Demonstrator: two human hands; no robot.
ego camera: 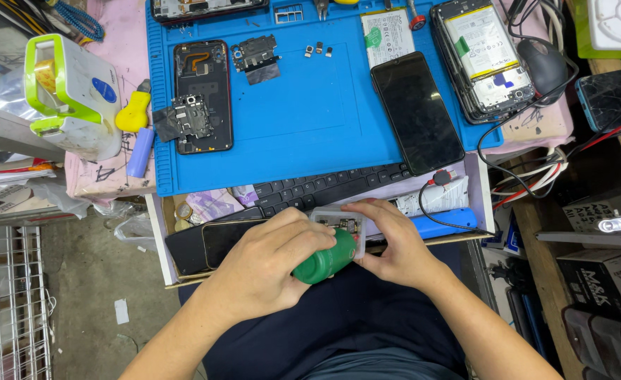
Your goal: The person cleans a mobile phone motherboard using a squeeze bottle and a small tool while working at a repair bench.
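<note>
My left hand (268, 257) grips a small green bottle (324, 262), tipped on its side with its top toward a small clear plastic box (338, 225). My right hand (388, 243) holds that box from the right; small dark phone parts lie inside it. Both hands are above my lap, just in front of an open drawer (157, 239) that holds phones (205, 243) and a black keyboard (324, 188).
A blue work mat (310, 112) carries an opened phone body (201, 95) with a loose board, a black phone (416, 111), a battery (388, 35), small screws and parts. Another opened phone (483, 60), a mouse (542, 63) and cables sit right; a white-and-green device (71, 95) sits left.
</note>
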